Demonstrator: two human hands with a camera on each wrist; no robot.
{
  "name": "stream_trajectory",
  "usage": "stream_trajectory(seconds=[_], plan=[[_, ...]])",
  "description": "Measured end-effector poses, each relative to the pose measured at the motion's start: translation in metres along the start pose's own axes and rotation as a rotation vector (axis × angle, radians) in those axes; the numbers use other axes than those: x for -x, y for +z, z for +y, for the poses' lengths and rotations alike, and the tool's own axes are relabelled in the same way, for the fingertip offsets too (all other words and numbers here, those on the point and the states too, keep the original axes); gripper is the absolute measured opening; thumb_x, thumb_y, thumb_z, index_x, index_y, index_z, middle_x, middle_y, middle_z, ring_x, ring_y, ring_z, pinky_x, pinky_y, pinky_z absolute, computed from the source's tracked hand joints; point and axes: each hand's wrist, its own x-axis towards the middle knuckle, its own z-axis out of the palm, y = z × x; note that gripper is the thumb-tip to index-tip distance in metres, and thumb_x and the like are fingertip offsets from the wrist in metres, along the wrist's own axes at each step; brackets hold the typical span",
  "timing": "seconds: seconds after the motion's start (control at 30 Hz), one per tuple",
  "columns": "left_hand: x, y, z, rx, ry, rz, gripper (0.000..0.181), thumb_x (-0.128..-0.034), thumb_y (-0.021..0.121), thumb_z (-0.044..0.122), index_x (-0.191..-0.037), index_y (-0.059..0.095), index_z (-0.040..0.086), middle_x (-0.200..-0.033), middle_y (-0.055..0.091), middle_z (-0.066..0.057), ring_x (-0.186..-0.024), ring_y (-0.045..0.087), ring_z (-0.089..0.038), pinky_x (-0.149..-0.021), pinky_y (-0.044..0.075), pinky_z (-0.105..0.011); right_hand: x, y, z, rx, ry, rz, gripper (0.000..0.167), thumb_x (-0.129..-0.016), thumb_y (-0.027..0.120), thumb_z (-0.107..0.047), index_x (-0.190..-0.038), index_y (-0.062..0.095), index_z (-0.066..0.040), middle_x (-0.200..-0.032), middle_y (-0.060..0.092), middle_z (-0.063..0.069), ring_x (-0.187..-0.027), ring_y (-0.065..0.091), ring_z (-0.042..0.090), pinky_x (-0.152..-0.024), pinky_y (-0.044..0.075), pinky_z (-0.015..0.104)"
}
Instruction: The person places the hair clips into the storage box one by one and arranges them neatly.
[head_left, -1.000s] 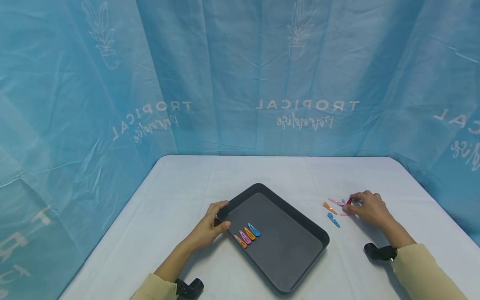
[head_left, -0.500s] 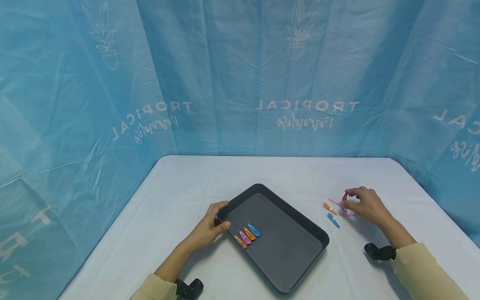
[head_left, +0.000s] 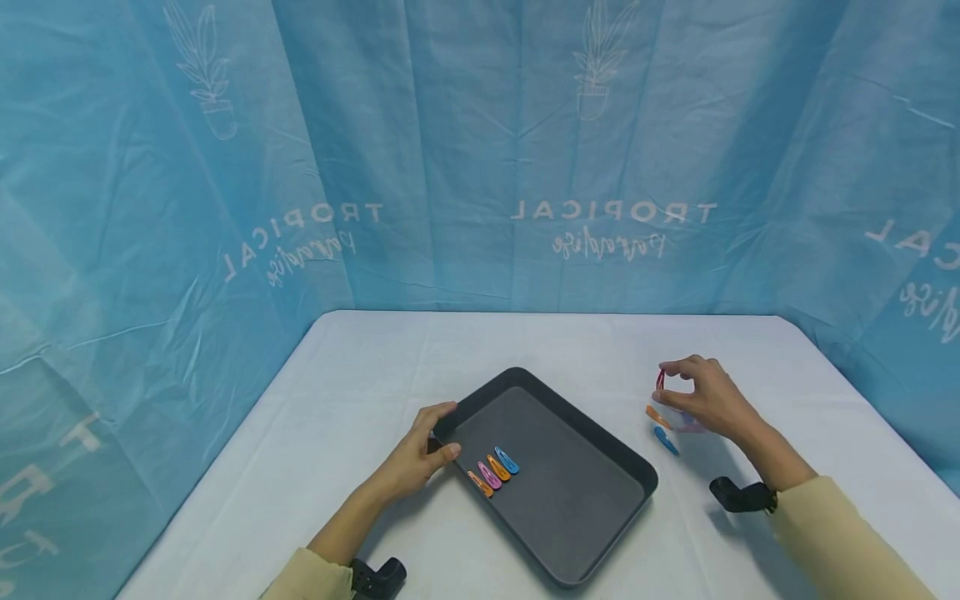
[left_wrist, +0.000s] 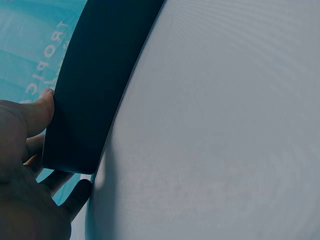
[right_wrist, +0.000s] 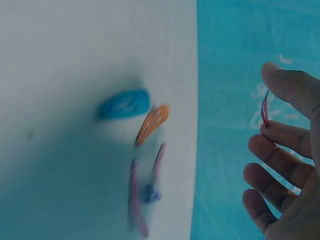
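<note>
My right hand [head_left: 712,398] pinches a red hair clip [head_left: 660,380] between thumb and index finger, raised above the table; the right wrist view shows the clip [right_wrist: 265,108] spanning the gap between both fingertips. Below it lie an orange clip [right_wrist: 152,124], a blue clip [right_wrist: 124,104], pink clips [right_wrist: 137,200] and a small purplish one [right_wrist: 152,193], partly hidden by the hand in the head view. My left hand [head_left: 417,452] grips the left corner of a dark grey tray [head_left: 570,492]. Inside, a blue, a yellow-orange, a pink-purple and an orange clip [head_left: 481,484] lie in a row.
A white cloth covers the table [head_left: 585,342]. Behind and beside it hang blue printed curtains [head_left: 480,167]. Each wrist wears a black camera mount [head_left: 742,496]. The tray stands turned, one corner toward the near edge.
My right hand has lifted the red hair clip from the loose pile and moved left and upward with it. The left hand and the tray stay in place.
</note>
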Motion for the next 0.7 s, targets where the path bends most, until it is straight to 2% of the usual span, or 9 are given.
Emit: stream_trajectory(seconds=[0.07,0.23,0.7], plan=[[0.000,0.000,0.000,0.004,0.001,-0.001,0.064,-0.0915,0.061,0.023,-0.147,0.030,0.013,-0.151,0.027,-0.010,-0.142,0.023,-0.035,-0.111,0.025,-0.058,-0.001,0.000,-0.008,-0.004,-0.024,0.008,0.052,-0.081,0.074,-0.032,-0.122,0.061,-0.001,-0.115,0.058,0.023,-0.103,0.047,0.036,-0.073,0.044,0.041],[0.000,0.000,0.000,0.011,0.002,-0.005,0.064,-0.0915,0.061,0.023,-0.147,0.030,0.014,-0.151,0.027,-0.010,-0.143,0.023,-0.035,-0.111,0.025,-0.058,-0.004,0.002,-0.027,-0.020,-0.052,0.010,0.053,-0.080,0.075,-0.032,-0.123,0.060,-0.004,-0.119,0.058,0.020,-0.109,0.047,0.036,-0.079,0.046,0.051],[0.000,0.000,0.000,0.016,-0.002,-0.005,0.064,-0.0916,0.061,0.022,-0.147,0.030,0.015,-0.151,0.027,-0.009,-0.143,0.022,-0.034,-0.111,0.024,-0.058,-0.013,0.011,-0.076,-0.097,-0.199,-0.008,0.052,-0.080,0.075,-0.029,-0.125,0.060,-0.008,-0.117,0.060,0.012,-0.111,0.047,0.029,-0.086,0.047,0.052]])
